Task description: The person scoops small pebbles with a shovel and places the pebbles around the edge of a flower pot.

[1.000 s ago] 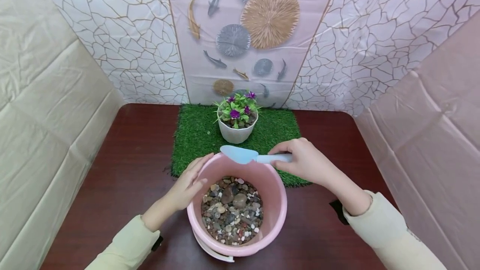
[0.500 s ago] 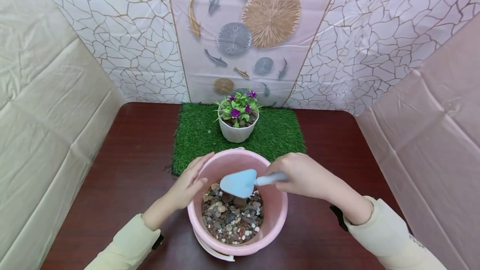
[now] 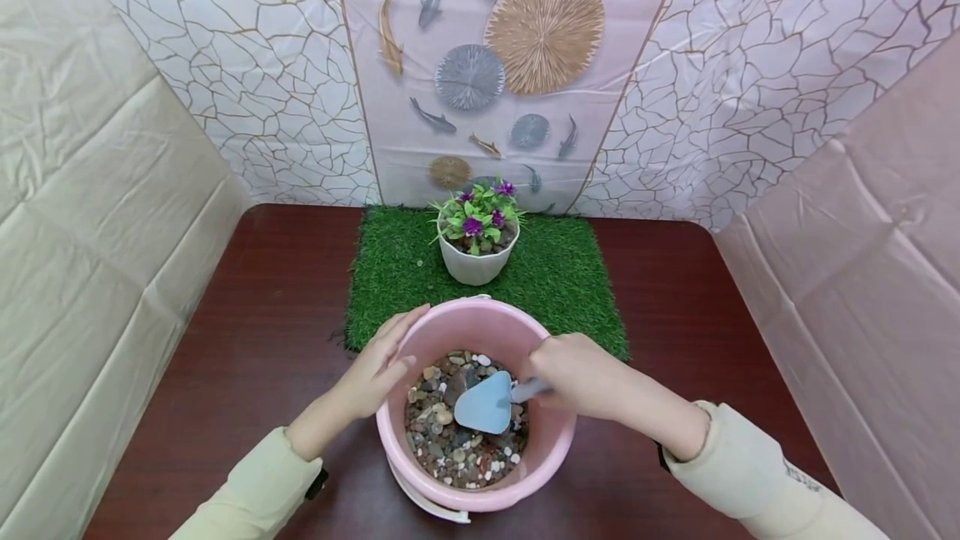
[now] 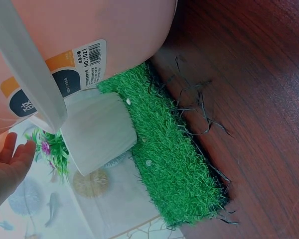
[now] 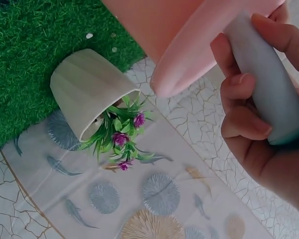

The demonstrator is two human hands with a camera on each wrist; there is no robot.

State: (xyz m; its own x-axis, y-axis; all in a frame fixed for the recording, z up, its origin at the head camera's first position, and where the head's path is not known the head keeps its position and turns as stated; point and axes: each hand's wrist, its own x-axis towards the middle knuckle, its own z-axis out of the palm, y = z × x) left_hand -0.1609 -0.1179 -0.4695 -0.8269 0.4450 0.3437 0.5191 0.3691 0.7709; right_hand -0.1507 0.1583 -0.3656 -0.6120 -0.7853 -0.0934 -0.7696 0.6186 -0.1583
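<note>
A pink bucket (image 3: 551, 465) stands on the table with mixed pebbles (image 3: 450, 444) in its bottom. My right hand (image 3: 573, 377) grips the handle of a light blue trowel (image 3: 483, 403) over the bucket's right rim. The trowel's blade is inside the bucket, over the pebbles; whether it touches them I cannot tell. In the right wrist view, fingers curl round the trowel's handle (image 5: 261, 74). My left hand (image 3: 375, 369) rests on the bucket's left rim with its fingers fairly straight; the left wrist view shows that hand (image 4: 12, 167) at the bucket's side.
Behind the bucket, a white flowerpot (image 3: 477, 267) with purple flowers stands on a green artificial grass mat (image 3: 558, 273). A white bucket handle (image 3: 427, 507) hangs at the front left. Dark red tabletop (image 3: 285, 290) surrounds the mat, with patterned cloth walls behind.
My right hand has come down and toward me, lowering the trowel from above the far rim into the bucket, blade over the pebbles. The left hand stays on the rim.
</note>
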